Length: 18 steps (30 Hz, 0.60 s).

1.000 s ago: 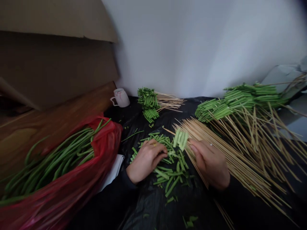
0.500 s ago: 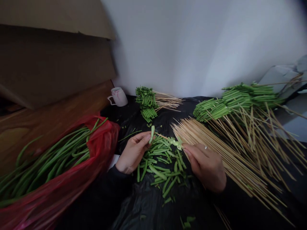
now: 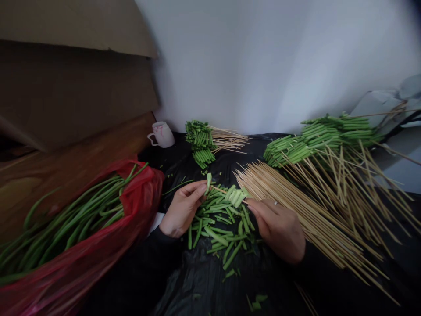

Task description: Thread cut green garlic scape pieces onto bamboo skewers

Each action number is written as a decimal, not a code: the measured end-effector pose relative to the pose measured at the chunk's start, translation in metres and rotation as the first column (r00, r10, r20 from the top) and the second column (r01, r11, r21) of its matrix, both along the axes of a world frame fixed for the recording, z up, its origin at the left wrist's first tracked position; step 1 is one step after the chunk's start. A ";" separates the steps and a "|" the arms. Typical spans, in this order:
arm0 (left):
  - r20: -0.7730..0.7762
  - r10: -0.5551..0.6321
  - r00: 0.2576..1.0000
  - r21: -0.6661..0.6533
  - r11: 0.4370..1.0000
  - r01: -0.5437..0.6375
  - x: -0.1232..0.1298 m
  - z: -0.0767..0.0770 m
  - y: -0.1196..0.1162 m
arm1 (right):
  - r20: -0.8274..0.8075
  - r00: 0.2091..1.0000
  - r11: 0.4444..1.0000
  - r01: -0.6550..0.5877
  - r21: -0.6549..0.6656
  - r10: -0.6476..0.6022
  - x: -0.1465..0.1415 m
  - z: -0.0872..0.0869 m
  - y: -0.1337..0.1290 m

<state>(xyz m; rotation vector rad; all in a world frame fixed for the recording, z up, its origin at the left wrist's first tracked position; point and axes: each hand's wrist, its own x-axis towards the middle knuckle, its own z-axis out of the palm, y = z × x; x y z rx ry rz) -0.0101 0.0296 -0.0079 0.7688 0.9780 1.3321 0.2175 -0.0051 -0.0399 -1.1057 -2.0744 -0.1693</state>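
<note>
Between thumb and fingers, my left hand [image 3: 183, 207] pinches a short piece of green bean [image 3: 208, 182], held upright. My right hand [image 3: 279, 226] is closed on a thin wooden skewer [image 3: 219, 189] that points left. Several bean pieces [image 3: 236, 196] are threaded side by side on it, just beyond my right fingertips. The skewer's tip is at the bean piece in my left hand; whether it has pierced it I cannot tell. Under both hands lies a loose pile of cut green beans [image 3: 215, 235] on black plastic sheeting [image 3: 184, 281].
A red plastic bag [image 3: 141, 193] of long beans lies at left. Bare skewers [image 3: 296, 206] are heaped at right. Filled bean skewers are stacked at back centre [image 3: 200, 140] and back right [image 3: 324, 136]. A white mug [image 3: 162, 134] stands near the wall, beside a cardboard box [image 3: 82, 83].
My right hand has shifted slightly left with the skewer, bringing its tip to the bean piece. The threaded pieces have turned to show their sides. My left hand has barely moved.
</note>
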 end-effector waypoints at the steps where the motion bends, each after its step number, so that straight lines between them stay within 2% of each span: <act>1: 0.000 -0.003 1.000 0.002 1.000 0.003 0.001 0.000 0.000 | 0.000 1.000 1.000 0.002 -0.004 -0.002 0.000 -0.001 0.000; 9: -0.057 0.018 0.998 0.012 1.000 -0.017 0.003 0.003 0.000 | 0.003 1.000 0.999 0.014 -0.043 -0.014 0.000 -0.001 -0.001; 18: -0.129 0.034 0.991 0.033 0.999 -0.030 -0.002 -0.002 0.002 | -0.004 1.000 0.999 0.005 -0.035 -0.005 -0.002 -0.001 -0.001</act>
